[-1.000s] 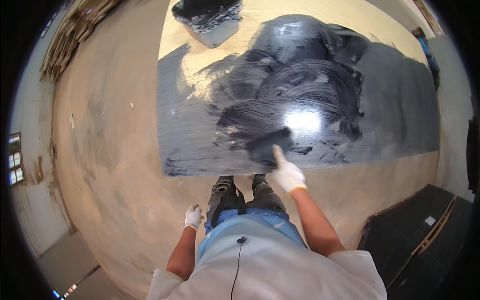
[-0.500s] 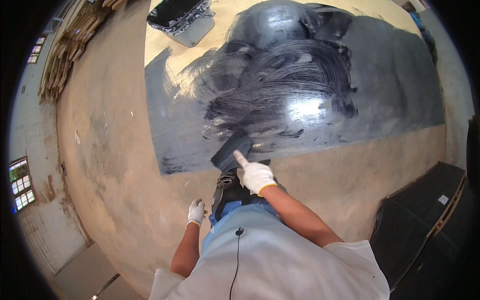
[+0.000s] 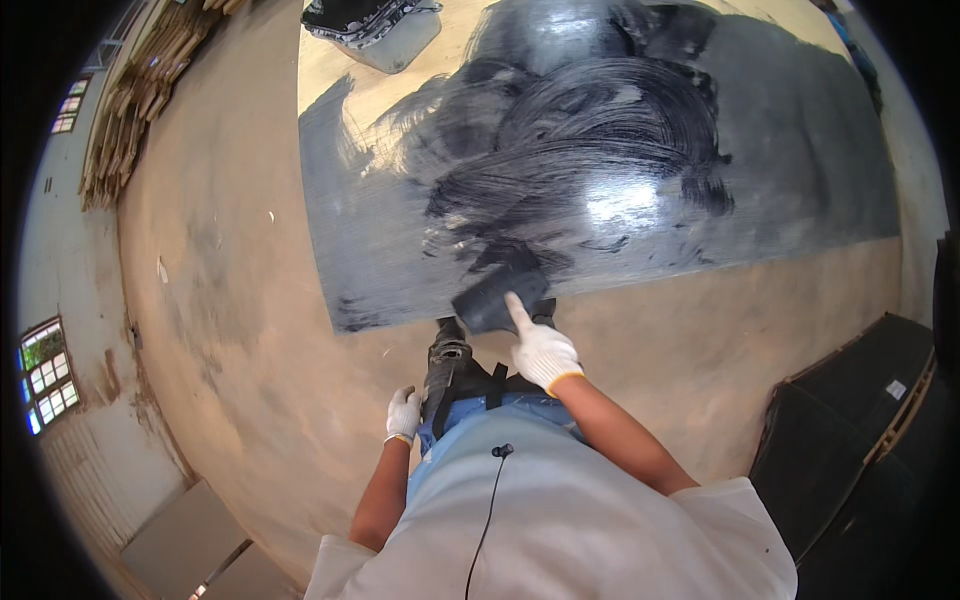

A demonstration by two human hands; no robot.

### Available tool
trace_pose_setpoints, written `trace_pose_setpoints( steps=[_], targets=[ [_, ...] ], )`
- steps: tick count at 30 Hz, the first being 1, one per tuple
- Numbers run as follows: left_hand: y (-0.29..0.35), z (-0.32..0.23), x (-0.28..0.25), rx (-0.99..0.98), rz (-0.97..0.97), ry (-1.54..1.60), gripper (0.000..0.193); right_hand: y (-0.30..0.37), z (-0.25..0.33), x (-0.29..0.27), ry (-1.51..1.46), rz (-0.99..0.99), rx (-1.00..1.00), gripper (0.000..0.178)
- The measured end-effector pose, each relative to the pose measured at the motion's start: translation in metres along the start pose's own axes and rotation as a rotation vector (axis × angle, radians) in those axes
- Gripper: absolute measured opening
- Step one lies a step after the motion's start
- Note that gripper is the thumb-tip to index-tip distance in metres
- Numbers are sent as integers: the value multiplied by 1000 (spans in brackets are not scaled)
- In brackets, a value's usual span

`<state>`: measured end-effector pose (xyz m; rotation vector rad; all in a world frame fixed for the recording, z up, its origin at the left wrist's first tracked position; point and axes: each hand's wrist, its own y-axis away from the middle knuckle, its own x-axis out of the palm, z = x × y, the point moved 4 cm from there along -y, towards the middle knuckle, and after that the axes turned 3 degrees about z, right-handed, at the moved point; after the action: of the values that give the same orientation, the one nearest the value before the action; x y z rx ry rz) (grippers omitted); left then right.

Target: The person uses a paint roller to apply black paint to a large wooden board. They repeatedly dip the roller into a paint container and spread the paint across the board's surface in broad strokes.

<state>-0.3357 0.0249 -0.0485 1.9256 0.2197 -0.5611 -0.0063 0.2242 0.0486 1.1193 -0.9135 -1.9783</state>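
Dusty brown floor (image 3: 220,300): spread around pale flat board (image 3: 450,65) smeared with black coating (image 3: 600,130).
White-gloved right hand (image 3: 545,352): reaching forward, grasping flat black scraper (image 3: 488,304) at board's near edge, with index finger extended.
White-gloved left hand (image 3: 403,412): lowered, loosely curled, free.

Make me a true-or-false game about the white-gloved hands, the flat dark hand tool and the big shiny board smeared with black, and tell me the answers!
1. The white-gloved right hand holds the flat dark hand tool. True.
2. The white-gloved left hand grips that tool too. False: it hangs beside the person's dark, worn trousers, apart from the tool.
3. The big shiny board is coated black all over. False: pale yellow shows around the bucket, a grey one with a black-smeared rim.
4. The bucket is on the board's far left part. True.
5. Flat brown sheets are stacked at the picture's upper left. True.
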Motion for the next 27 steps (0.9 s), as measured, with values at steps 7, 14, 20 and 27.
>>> trace_pose_setpoints(
  steps=[7, 14, 20, 27],
  targets=[
    [-61, 38, -62, 176, 34, -159, 44, -3, 29, 35, -145, -152, 117, 89],
    [-116, 53, -158, 11, 173, -35, 49, -53, 189, 50, -205, -66, 8, 88],
    [-160, 67, -244, 44, 144, 4, 52, -73, 143, 7, -349, -384, 153, 83],
    [-172, 114, -251, -78, 228, -94, 50, -1, 144, 120, -361, -279, 237, 85]
  ],
)
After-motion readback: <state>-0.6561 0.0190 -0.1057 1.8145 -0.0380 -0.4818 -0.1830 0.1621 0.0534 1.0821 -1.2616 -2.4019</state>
